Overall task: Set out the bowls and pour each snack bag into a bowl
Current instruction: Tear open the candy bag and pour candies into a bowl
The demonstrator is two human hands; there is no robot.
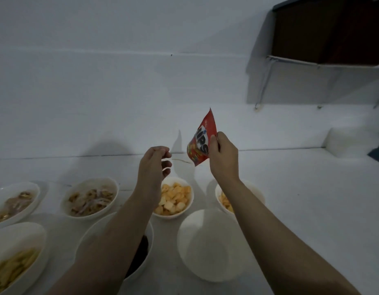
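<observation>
My right hand (221,158) grips a small red snack bag (200,141) by its right edge and holds it up above the far bowls. My left hand (154,167) hovers to the left of the bag with its fingers loosely curled, holding nothing. Several white bowls stand on the white surface. One bowl (207,245) near my right forearm holds nothing. A bowl of pale yellow squares (175,199) sits below my left hand. Another bowl with orange snacks (224,201) is partly hidden by my right forearm. My left forearm covers most of a bowl with dark contents (139,258).
Two bowls of brownish curled snacks (90,199) (12,203) stand at the left, and a bowl of pale sticks (14,260) sits at the near left. A white wall rises behind the surface. A dark shelf on metal brackets (324,39) hangs at the upper right.
</observation>
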